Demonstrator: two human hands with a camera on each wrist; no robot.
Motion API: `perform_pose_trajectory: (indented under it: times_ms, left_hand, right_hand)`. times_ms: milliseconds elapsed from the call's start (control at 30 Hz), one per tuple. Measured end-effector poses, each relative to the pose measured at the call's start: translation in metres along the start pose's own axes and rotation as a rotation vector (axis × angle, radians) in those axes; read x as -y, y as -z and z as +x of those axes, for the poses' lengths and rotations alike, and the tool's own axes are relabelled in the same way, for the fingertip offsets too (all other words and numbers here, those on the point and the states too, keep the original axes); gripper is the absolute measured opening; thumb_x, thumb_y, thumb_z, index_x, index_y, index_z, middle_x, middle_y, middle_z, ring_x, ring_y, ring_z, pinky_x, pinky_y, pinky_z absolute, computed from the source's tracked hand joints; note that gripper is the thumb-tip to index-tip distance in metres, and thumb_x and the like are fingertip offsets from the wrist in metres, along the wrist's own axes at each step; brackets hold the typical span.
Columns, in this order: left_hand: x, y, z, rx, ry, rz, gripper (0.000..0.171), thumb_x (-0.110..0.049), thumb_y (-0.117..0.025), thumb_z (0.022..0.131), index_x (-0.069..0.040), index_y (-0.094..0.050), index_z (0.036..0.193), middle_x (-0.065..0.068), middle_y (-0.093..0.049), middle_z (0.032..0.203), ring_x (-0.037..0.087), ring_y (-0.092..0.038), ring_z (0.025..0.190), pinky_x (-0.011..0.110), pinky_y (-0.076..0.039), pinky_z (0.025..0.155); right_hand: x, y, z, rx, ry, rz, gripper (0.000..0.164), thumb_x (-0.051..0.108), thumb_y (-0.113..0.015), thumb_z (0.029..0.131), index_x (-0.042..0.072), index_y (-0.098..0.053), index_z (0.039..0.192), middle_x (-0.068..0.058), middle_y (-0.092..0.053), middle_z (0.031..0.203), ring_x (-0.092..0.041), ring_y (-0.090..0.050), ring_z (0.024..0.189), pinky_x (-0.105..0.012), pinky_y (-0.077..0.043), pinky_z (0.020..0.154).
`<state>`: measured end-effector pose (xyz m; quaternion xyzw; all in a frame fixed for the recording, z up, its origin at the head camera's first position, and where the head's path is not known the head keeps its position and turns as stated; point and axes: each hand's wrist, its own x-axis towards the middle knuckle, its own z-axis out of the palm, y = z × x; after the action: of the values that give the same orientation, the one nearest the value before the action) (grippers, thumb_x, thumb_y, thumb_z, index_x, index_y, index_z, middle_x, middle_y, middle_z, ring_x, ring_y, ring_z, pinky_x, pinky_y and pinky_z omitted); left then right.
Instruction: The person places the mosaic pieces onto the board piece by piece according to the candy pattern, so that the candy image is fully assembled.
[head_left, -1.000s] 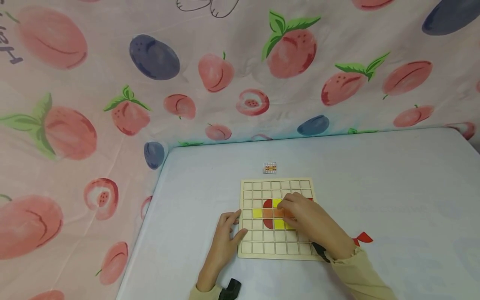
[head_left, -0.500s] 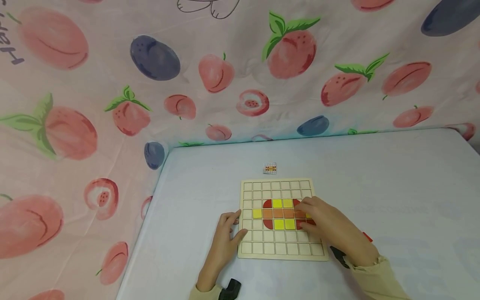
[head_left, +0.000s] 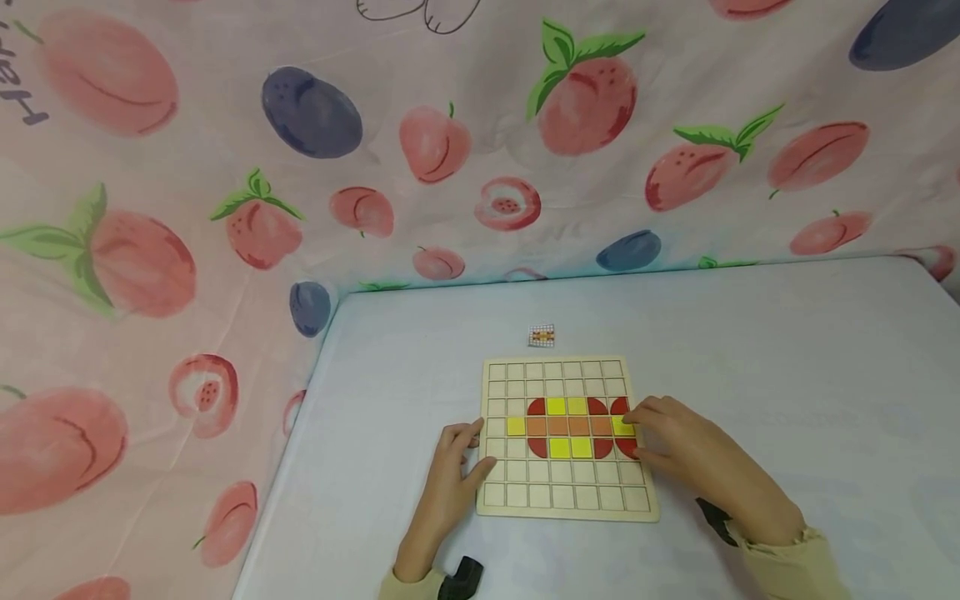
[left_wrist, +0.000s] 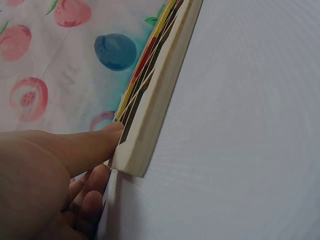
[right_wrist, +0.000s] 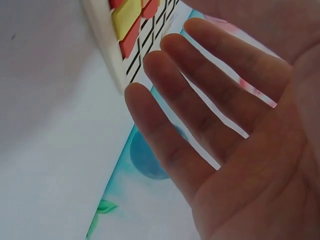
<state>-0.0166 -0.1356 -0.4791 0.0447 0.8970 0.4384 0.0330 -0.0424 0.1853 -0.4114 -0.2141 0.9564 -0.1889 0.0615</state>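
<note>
A square wooden grid board point(head_left: 562, 497) lies on the table. Across its middle rows sit orange square tiles point(head_left: 579, 426), yellow square tiles point(head_left: 581, 447) and red rounded tiles point(head_left: 602, 448). My left hand point(head_left: 450, 471) rests at the board's left edge; in the left wrist view its thumb point(left_wrist: 95, 147) touches the rim and the other fingers bend loosely below. My right hand point(head_left: 697, 446) is at the right edge, fingertips by a yellow tile point(head_left: 620, 424) and a red tile point(head_left: 627, 448). Spread straight fingers point(right_wrist: 172, 90) show in the right wrist view, holding nothing.
Behind the board lies a small printed card point(head_left: 542, 336) with a coloured grid pattern. A white cloth point(head_left: 787, 350) covers the table. Fruit-printed fabric point(head_left: 465, 75) hangs at the back and left. Both wrists carry a black device point(head_left: 461, 578).
My right hand has moved rightward from the board's middle to its right edge, uncovering the tiles. The loose red pieces at the right are out of sight now. The left hand stays put.
</note>
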Motion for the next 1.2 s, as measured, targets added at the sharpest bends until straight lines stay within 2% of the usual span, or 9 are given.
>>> perform_pose_trajectory:
  times_ms: [167, 400, 700, 933, 1067, 1200]
  left_hand:
    - [0.001, 0.000, 0.000, -0.010, -0.016, 0.003, 0.056, -0.012, -0.071, 0.092, -0.005, -0.051, 0.143, 0.005, -0.051, 0.125, 0.015, -0.051, 0.107, 0.026, -0.043, 0.087]
    - [0.002, -0.001, 0.001, -0.020, -0.050, 0.004, 0.055, -0.012, -0.071, 0.092, -0.003, -0.051, 0.143, 0.007, -0.052, 0.124, 0.016, -0.051, 0.105, 0.025, -0.043, 0.084]
    - [0.000, -0.001, 0.001, -0.008, -0.029, 0.006, 0.056, -0.013, -0.072, 0.091, -0.004, -0.051, 0.143, 0.005, -0.051, 0.124, 0.015, -0.051, 0.105, 0.024, -0.043, 0.084]
    - [-0.001, 0.000, 0.001, 0.009, 0.006, -0.004, 0.058, -0.013, -0.072, 0.091, -0.006, -0.050, 0.144, 0.004, -0.051, 0.125, 0.014, -0.050, 0.107, 0.025, -0.043, 0.086]
    - [-0.001, 0.001, 0.000, 0.007, 0.002, -0.005, 0.058, -0.012, -0.072, 0.091, -0.006, -0.050, 0.144, 0.004, -0.051, 0.126, 0.014, -0.050, 0.108, 0.025, -0.043, 0.086]
    - [-0.001, 0.001, 0.000, 0.005, 0.003, -0.005, 0.057, -0.013, -0.072, 0.091, -0.006, -0.051, 0.144, 0.004, -0.051, 0.125, 0.014, -0.050, 0.107, 0.025, -0.043, 0.087]
  right_hand:
    - [-0.008, 0.001, -0.006, 0.010, -0.014, 0.010, 0.037, 0.012, -0.086, 0.075, 0.005, -0.072, 0.109, -0.006, -0.066, 0.107, -0.027, -0.061, 0.102, -0.046, -0.054, 0.088]
    - [-0.022, 0.002, -0.017, 0.064, -0.069, 0.023, 0.038, 0.015, -0.086, 0.076, 0.007, -0.072, 0.110, -0.006, -0.065, 0.108, -0.028, -0.060, 0.102, -0.049, -0.053, 0.088]
    - [-0.040, 0.002, -0.030, 0.034, -0.065, -0.006, 0.036, 0.014, -0.087, 0.074, 0.007, -0.072, 0.106, -0.005, -0.065, 0.104, -0.027, -0.061, 0.098, -0.048, -0.054, 0.085]
    - [-0.045, 0.001, -0.035, 0.035, -0.062, -0.002, 0.034, 0.013, -0.086, 0.074, 0.006, -0.071, 0.104, -0.004, -0.066, 0.101, -0.026, -0.061, 0.096, -0.048, -0.053, 0.084]
    - [-0.046, 0.000, -0.036, 0.084, -0.112, 0.018, 0.033, 0.015, -0.085, 0.076, 0.005, -0.071, 0.104, -0.005, -0.066, 0.100, -0.025, -0.061, 0.093, -0.048, -0.054, 0.084]
    - [-0.050, 0.000, -0.038, 0.149, -0.169, 0.043, 0.034, 0.019, -0.085, 0.077, 0.005, -0.071, 0.104, -0.002, -0.064, 0.094, -0.017, -0.056, 0.081, -0.041, -0.055, 0.076]
